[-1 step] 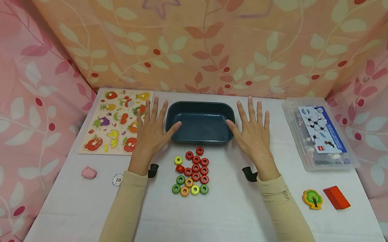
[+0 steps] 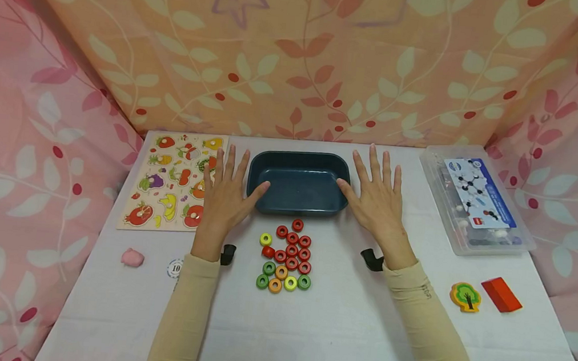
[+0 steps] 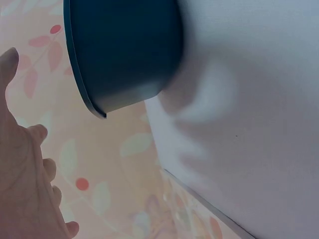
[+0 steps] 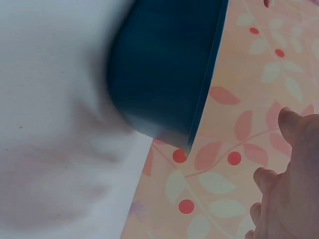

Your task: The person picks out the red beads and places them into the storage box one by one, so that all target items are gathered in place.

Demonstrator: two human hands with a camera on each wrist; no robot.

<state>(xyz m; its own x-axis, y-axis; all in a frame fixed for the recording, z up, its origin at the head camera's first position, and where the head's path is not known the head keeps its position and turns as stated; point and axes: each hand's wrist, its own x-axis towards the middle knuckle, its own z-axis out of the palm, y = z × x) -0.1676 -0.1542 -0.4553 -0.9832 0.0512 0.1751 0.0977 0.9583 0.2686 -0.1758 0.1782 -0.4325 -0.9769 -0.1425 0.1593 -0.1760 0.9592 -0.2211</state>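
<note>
A dark blue rectangular tray [image 2: 297, 209] stands at the back middle of the table. My left hand [image 2: 226, 201] is spread palm down beside its left end, fingers straight and holding nothing. On the tray's right side my right hand [image 2: 378, 205] has its fingers fanned out, also with nothing in it. Both wrist views show the tray wall [image 3: 124, 50] apart from the left fingers and the right fingers [image 4: 289, 124], with the hands raised off the table. In front of the tray lie several small rings: red rings [image 2: 291, 250], green rings [image 2: 268, 268], orange rings [image 2: 274, 285] and yellow rings [image 2: 290, 284].
A fruit puzzle board [image 2: 165, 181] lies back left, partly under the left hand. Nearer are a pink toy [image 2: 132, 257] and a round "10" token [image 2: 174, 268]. To the right are a clear plastic case [image 2: 478, 203], a tree-shaped block [image 2: 465, 297] and a red block [image 2: 502, 295]. Curtains enclose the table.
</note>
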